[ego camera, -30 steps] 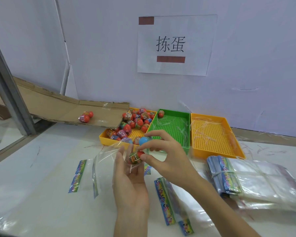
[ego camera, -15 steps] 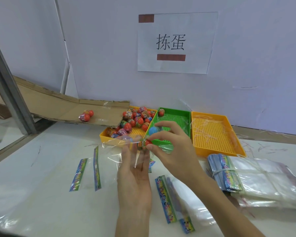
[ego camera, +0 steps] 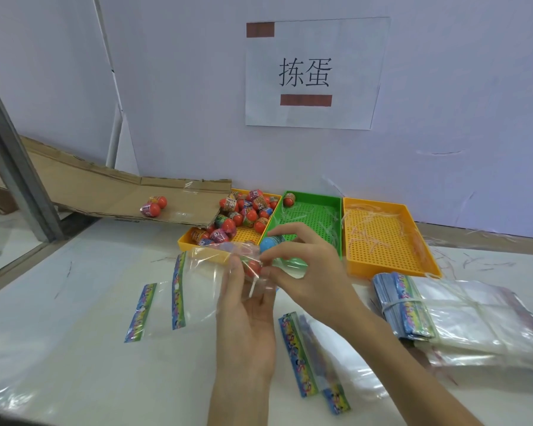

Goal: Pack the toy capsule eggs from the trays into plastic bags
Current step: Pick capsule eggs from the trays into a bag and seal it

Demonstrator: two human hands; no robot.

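My left hand (ego camera: 246,318) is palm up. Its thumb and fingers pinch the mouth of a clear bag (ego camera: 203,287). My right hand (ego camera: 308,272) is curled. It pinches a red egg (ego camera: 253,267) and tucks a blue egg (ego camera: 270,245) under its fingers. Since half a second ago the red egg has slid down and left. Now it touches my left fingertips at the bag's mouth. The bag lies sideways, its long way across the picture, with its colour strip (ego camera: 178,290) pointing left. Just behind my hands, in the middle of the picture, a yellow tray (ego camera: 185,239) holds more eggs (ego camera: 246,215). A green tray (ego camera: 311,219) sits beside it.
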